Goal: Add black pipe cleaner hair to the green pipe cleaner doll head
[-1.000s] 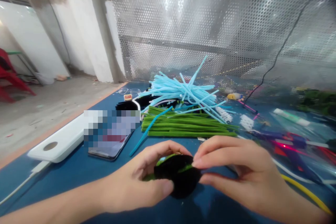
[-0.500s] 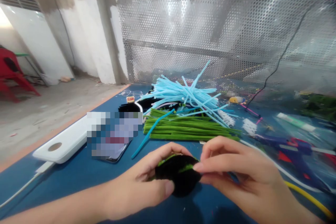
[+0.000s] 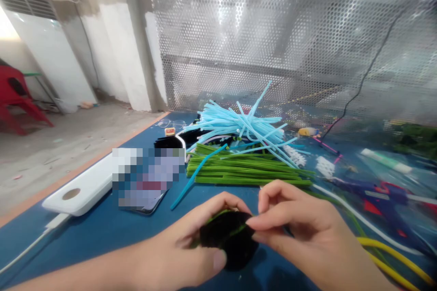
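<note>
Black pipe-cleaner bundle (image 3: 227,238) clamped between left hand (image 3: 180,241) and right hand (image 3: 297,229); any slackened grip could let it spring apart.

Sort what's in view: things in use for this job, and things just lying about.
In use: left hand, right hand, black fuzzy pipe-cleaner bundle, green pipe cleaners, light blue pipe cleaners.

Lying about: glue gun, white charger, eyeglasses.
</note>
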